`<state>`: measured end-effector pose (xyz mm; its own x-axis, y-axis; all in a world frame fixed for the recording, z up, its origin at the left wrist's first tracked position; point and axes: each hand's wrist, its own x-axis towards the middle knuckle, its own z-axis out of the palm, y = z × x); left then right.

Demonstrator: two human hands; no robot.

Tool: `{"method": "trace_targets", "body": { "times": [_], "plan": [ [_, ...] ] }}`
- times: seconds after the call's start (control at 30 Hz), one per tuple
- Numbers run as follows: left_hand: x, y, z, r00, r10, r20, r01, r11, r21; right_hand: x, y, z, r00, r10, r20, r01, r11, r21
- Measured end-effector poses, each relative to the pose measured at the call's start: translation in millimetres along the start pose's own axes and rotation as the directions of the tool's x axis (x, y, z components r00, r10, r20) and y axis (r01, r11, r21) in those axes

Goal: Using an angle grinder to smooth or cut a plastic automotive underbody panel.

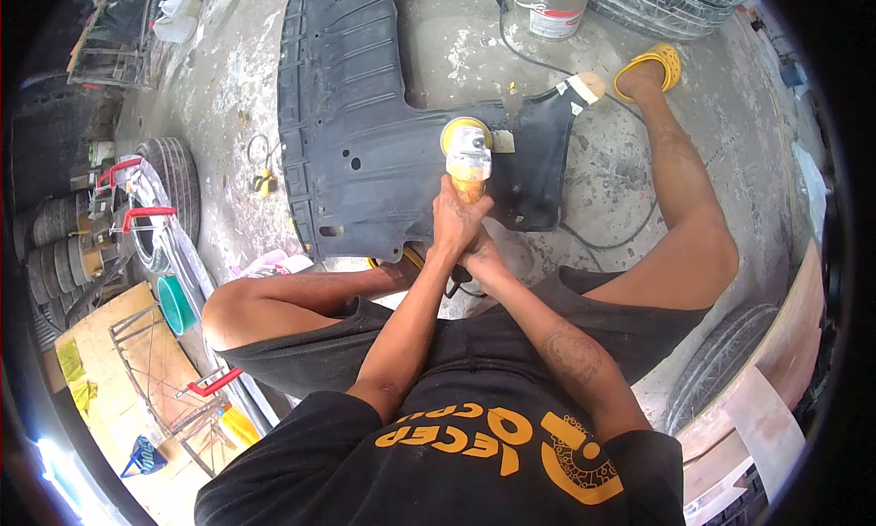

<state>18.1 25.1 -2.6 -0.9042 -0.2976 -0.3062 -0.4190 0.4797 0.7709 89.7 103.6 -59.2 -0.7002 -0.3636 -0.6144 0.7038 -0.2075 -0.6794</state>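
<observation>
A yellow and silver angle grinder (468, 157) rests with its disc end on a large black plastic underbody panel (351, 134) lying on the concrete floor. My left hand (456, 220) grips the grinder's body from behind. Just below and to the right of it, my right hand (482, 257) is closed around the grinder's rear end, where the black cable leaves. I sit with knees spread, one foot in a yellow sandal (652, 68) beside the panel's right edge.
A white bucket (550, 6) stands at the far edge, with the black power cable (602, 243) curling across the floor. Tyres (173, 175) lean at left, another tyre (721, 362) at right. A wooden board with red clamps (146, 371) lies at lower left.
</observation>
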Motion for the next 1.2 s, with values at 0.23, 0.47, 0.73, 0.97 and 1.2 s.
{"method": "trace_targets", "body": {
  "times": [0.23,0.47,0.73,0.97,1.2],
  "plan": [
    [6,2,1,1.0,0.003,-0.014,-0.003,1.0,0.0,4,-4,1,0.999,-0.02,-0.025,0.021,0.999,0.05],
    [8,10,3,1.0,-0.016,0.003,0.016,1.0,0.005,18,13,-3,0.992,-0.118,-0.053,0.113,0.99,-0.086],
    [12,5,6,1.0,-0.015,0.012,0.015,0.999,0.036,19,21,0,0.976,-0.164,-0.141,0.145,0.979,-0.141],
    [11,5,6,1.0,0.014,-0.004,-0.014,1.0,-0.016,26,29,0,0.979,-0.15,-0.141,0.135,0.985,-0.11],
    [11,6,11,1.0,0.002,0.023,0.0,0.998,-0.059,37,46,-7,0.964,-0.201,-0.172,0.17,0.969,-0.177]
  ]
}}
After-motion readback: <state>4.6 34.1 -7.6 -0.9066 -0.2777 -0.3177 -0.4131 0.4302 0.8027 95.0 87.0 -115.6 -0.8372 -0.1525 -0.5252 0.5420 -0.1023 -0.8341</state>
